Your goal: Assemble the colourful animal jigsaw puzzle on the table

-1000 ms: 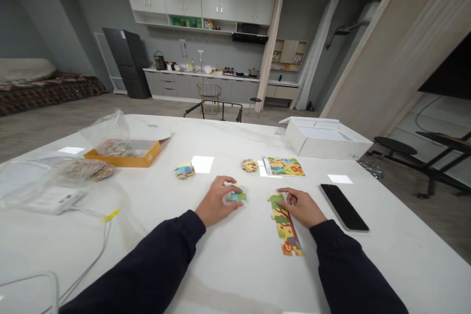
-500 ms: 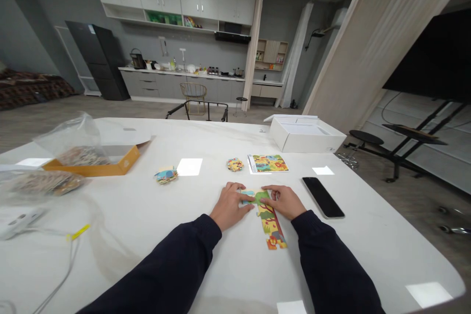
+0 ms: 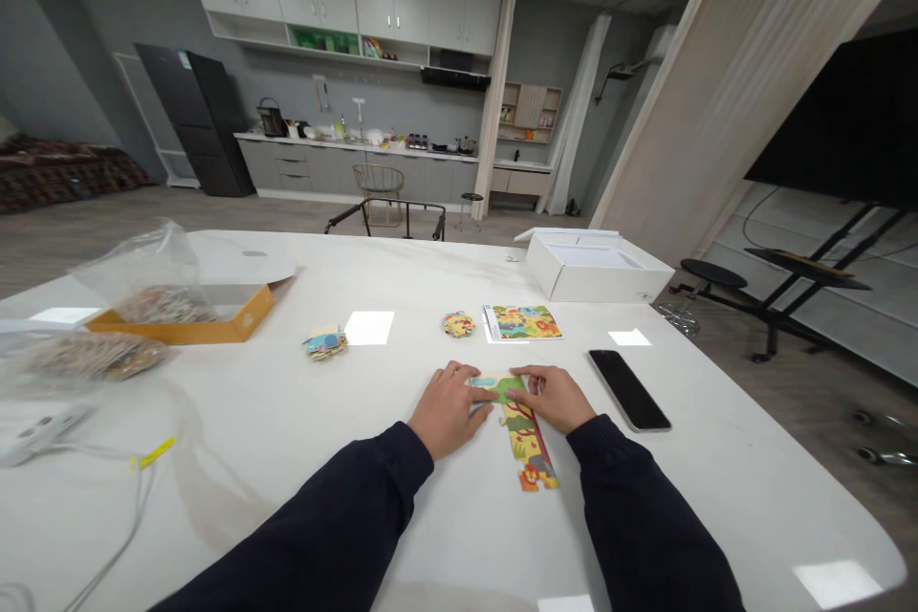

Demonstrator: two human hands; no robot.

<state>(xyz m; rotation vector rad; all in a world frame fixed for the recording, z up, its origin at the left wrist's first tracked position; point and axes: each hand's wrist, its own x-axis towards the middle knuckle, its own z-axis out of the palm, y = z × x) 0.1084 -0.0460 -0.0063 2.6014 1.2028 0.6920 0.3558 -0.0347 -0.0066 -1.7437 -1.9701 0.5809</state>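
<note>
A strip of joined jigsaw puzzle pieces (image 3: 529, 445) lies on the white table, with a lion at its near end and a tree further up. At its far end a light blue and yellow puzzle piece (image 3: 485, 382) extends to the left. My left hand (image 3: 448, 409) is closed on that piece, index finger across it and thumb lower down. My right hand (image 3: 556, 397) grips the strip's upper right corner between thumb and fingers. Beyond the hands are a small round pile of puzzle pieces (image 3: 458, 324) and a picture card (image 3: 527, 322) of animals.
Right of my hand lies a black phone (image 3: 629, 390). A white box (image 3: 599, 268) stands at the back right. Further left are another pile of pieces (image 3: 325, 342), an orange box (image 3: 251, 314), plastic bags of pieces (image 3: 93, 356) and a white power strip (image 3: 39, 432) with a cable.
The view has shifted very slightly. Both hands stay at the upper end of the puzzle strip, the left fingers a little further back so more of the light blue piece shows.
</note>
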